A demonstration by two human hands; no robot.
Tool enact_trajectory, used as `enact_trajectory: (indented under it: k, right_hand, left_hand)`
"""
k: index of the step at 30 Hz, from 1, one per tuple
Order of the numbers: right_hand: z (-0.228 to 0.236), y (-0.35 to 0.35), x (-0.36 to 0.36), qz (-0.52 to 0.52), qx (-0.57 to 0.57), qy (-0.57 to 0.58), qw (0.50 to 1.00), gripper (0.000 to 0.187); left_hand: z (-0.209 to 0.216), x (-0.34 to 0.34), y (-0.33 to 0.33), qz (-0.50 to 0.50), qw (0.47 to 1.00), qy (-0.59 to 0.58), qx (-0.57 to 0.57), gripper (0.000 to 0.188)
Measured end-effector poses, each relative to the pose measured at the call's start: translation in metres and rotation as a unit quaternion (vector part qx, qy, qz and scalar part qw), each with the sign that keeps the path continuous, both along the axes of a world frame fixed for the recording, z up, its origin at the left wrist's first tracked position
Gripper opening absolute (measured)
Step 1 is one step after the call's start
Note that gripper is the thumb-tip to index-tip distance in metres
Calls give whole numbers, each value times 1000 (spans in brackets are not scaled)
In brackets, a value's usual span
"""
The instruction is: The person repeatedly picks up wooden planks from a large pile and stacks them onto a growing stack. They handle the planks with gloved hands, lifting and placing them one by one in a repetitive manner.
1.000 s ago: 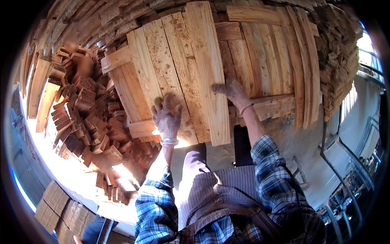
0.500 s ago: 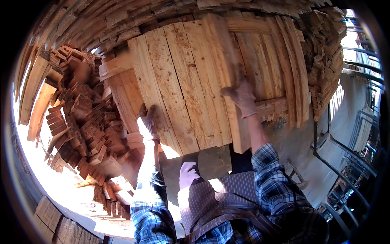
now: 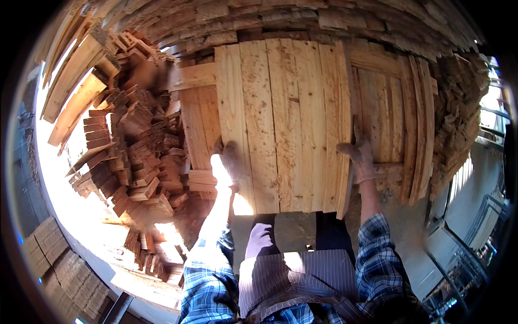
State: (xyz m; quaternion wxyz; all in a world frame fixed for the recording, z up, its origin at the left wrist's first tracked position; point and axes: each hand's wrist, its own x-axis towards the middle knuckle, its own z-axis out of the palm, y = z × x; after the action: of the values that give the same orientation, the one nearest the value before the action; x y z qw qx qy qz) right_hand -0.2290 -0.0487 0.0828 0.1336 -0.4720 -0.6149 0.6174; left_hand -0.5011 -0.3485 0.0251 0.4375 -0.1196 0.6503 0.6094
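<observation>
Several pale wooden boards (image 3: pixel 286 124) lie side by side in front of me, their lengths running away from my body. My left hand (image 3: pixel 225 164), in a work glove and partly washed out by sunlight, grips the outer board at the left edge of the row. On the opposite edge my gloved right hand (image 3: pixel 360 156) holds the rightmost board (image 3: pixel 341 124), its thumb over the top face and its fingers along the outer side. The boards rest across a wooden stack with crosspieces (image 3: pixel 197 75) showing at the left. Both hands' fingertips are partly hidden.
Reddish-brown wood offcuts (image 3: pixel 143 129) are heaped at the left. More boards (image 3: pixel 421 129) stand in the stack's right part, beside a pile of short wood pieces (image 3: pixel 458 119). Layered timber (image 3: pixel 302 19) runs along the back. Dark metal frames (image 3: pixel 458 254) stand at the right.
The rightmost board, tilted up on its edge before, has come down against the row. My right hand has moved down along its outer side; my left hand stays on the left edge. The view has turned.
</observation>
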Motion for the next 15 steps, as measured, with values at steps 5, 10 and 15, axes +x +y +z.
enact_trajectory:
  k: [5,10,15]
  right_hand:
    - [-6,-30,-11,20,-28,1,999,107]
    - [-19,-42,-51,33,2,-41,999,102]
    - [0,-47,-95,7,-60,50,997,102]
  left_hand:
    - [6,-5,-28,37,997,54,-30,33]
    - [-1,-35,-39,82,975,184,-94,29]
    - [5,-64,-14,25,919,308,-245,27]
